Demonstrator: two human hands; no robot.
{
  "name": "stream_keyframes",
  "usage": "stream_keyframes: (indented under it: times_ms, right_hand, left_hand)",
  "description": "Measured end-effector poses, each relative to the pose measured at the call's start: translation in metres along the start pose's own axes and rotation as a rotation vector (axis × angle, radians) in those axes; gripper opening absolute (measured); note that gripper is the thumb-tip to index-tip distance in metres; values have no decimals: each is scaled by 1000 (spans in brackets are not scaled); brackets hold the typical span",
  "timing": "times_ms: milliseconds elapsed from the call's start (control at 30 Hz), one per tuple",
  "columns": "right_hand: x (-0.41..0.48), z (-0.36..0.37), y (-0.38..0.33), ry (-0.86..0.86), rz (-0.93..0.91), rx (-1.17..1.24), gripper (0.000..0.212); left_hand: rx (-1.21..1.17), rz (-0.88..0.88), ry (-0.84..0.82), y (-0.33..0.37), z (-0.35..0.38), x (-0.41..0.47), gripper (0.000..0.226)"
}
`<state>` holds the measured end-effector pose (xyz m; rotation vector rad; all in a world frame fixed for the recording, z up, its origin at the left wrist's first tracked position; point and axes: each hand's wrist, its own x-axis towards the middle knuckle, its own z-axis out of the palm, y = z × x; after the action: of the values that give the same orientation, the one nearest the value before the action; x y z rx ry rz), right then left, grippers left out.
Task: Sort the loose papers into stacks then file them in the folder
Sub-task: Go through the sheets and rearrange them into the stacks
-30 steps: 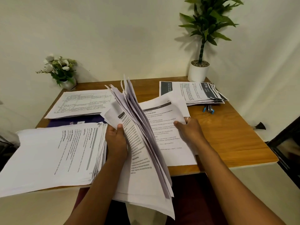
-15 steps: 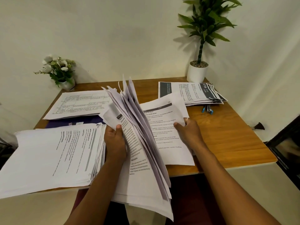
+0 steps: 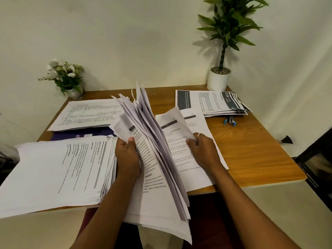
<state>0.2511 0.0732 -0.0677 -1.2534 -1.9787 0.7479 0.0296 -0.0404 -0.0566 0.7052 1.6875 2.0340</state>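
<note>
While left hand [image 3: 126, 155] grips fanned paper bundle [image 3: 158, 186], right hand [image 3: 203, 150] pinches loose sheet [image 3: 172, 126] above table [image 3: 251, 155].

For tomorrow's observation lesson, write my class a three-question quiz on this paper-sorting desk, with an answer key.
1. True or false: the left hand grips a fanned bundle of papers.
2. Multiple choice: the right hand pinches the edge of (A) a printed sheet, (B) the blue pens, (C) the flower vase.
3. Fill in: the stack with dark header bands lies just in front of the tall plant's white ___.

Key: 1 true; 2 A; 3 pot.
</note>
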Motion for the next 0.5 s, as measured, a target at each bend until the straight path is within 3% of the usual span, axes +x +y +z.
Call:
stream_keyframes:
  times_ms: [333, 500]
  right_hand:
    - [1, 1, 3, 1, 26, 17, 18]
    - [3, -4, -4, 91, 60, 125, 50]
  left_hand:
    - [4, -27, 15, -4, 0, 3, 19]
    - [4, -46, 2, -3, 0, 3, 19]
